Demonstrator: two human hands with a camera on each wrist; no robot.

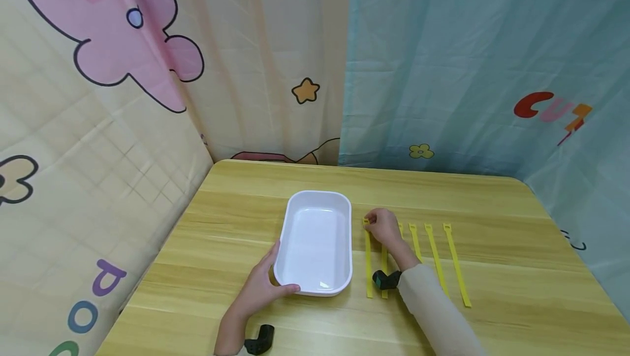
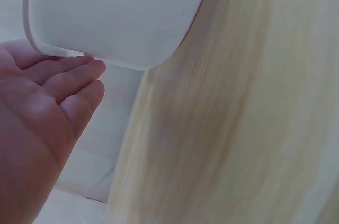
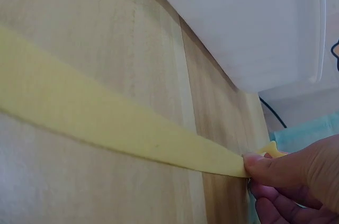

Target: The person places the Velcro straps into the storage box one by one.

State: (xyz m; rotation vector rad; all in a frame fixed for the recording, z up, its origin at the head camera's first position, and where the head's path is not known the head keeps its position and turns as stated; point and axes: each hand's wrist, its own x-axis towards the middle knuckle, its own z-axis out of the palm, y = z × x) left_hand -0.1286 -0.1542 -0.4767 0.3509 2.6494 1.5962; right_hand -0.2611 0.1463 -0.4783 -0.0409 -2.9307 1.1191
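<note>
A deep white rectangular tray stands on the table, its inside bare. My left hand holds its near left corner, the thumb along the front rim and the fingers against the left side. In the left wrist view, fingertips sit right under the tray's rim. To the right of the tray, my right hand pinches the far, slotted end of a yellow cable strap. The right wrist view has that flat strap running from thumb and fingers toward the camera.
Several more yellow cable straps lie in a row to the right, slotted ends away from me, some partly hidden under my right arm. The wooden table ends at patterned curtains behind and at the left. Black devices sit on both wrists.
</note>
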